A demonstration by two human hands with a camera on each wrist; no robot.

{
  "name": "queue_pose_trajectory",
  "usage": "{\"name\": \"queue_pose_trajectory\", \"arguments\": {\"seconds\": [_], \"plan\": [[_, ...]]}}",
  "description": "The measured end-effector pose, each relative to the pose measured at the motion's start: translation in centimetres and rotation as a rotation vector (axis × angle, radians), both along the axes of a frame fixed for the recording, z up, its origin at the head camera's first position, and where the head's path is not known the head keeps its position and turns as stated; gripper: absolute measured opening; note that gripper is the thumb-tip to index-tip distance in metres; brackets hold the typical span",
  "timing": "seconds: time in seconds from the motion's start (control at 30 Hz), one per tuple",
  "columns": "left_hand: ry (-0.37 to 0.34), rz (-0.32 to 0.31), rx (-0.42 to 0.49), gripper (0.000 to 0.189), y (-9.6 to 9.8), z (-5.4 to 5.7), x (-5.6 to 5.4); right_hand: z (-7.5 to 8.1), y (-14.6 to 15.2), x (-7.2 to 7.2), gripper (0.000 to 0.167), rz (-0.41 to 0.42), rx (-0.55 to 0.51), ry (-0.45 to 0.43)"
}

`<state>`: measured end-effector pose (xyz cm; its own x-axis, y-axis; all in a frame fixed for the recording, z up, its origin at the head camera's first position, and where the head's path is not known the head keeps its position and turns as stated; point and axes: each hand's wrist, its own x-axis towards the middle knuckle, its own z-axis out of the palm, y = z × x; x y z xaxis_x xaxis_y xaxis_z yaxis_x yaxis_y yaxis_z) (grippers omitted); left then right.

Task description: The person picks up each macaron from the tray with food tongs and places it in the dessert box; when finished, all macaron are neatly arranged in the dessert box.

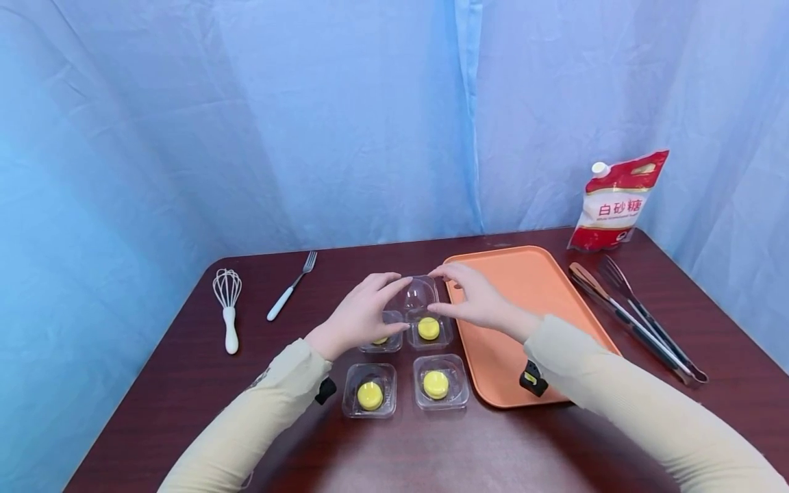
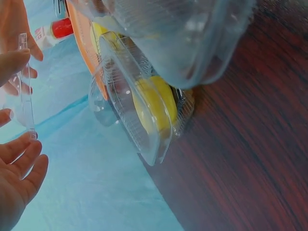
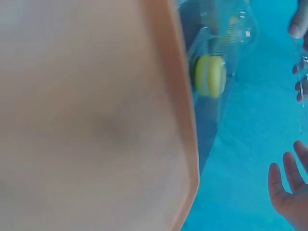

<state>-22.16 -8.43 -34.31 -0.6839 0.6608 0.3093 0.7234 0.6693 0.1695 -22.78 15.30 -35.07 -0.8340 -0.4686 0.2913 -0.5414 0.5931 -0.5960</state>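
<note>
A clear square plastic lid [image 1: 419,294] with a round dome is up above the back row of clear plastic boxes. My left hand [image 1: 360,311] pinches it by its left side, thumb below and fingers above. At the opposite side, the thumb and fingertips of my right hand [image 1: 483,298] hold it too. Seen edge-on in the left wrist view, the lid [image 2: 26,91] stands between thumb and fingers. Beneath it, a yellow macaron [image 1: 428,329] sits in the back right box. The back left box [image 1: 388,346] is partly hidden by my left hand.
Front left box [image 1: 351,394] and front right box [image 1: 457,397] each contain a yellow macaron. An orange tray [image 1: 518,370] lies under my right forearm. Tongs [image 1: 653,329] and a sugar bag [image 1: 616,205] are to the right, a fork [image 1: 292,287] and whisk [image 1: 229,308] to the left.
</note>
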Motion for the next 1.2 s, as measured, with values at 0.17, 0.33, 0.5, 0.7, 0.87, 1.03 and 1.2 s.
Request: {"name": "queue_pose_trajectory", "arguments": {"seconds": [0.17,0.33,0.5,0.7,0.87,1.03,1.2], "plan": [[-0.109,0.021,0.001,0.073,0.4,-0.1,-0.3,-0.1,0.2,0.6,0.063,0.055,0.165,0.172],[-0.227,0.011,0.004,0.073,0.9,-0.2,-0.7,-0.3,0.3,0.8,0.066,0.054,0.209,0.182],[-0.310,0.023,0.000,0.074,1.2,-0.1,-1.1,-0.4,0.4,0.7,0.068,0.039,0.219,0.149],[-0.365,0.030,-0.033,0.074,1.6,-0.1,-1.2,-0.6,0.5,0.5,0.065,0.050,0.229,0.086],[-0.393,0.026,-0.104,0.076,1.9,-0.8,-1.5,-1.1,0.3,0.5,0.065,0.053,0.251,0.025],[-0.429,0.033,-0.159,0.077,2.2,-1.4,-1.6,-1.7,0.2,0.4,0.064,0.073,0.269,0.012],[-0.433,0.034,-0.201,0.076,2.5,-1.8,-1.5,-2.3,0.1,0.3,0.065,0.086,0.297,-0.008]]}}
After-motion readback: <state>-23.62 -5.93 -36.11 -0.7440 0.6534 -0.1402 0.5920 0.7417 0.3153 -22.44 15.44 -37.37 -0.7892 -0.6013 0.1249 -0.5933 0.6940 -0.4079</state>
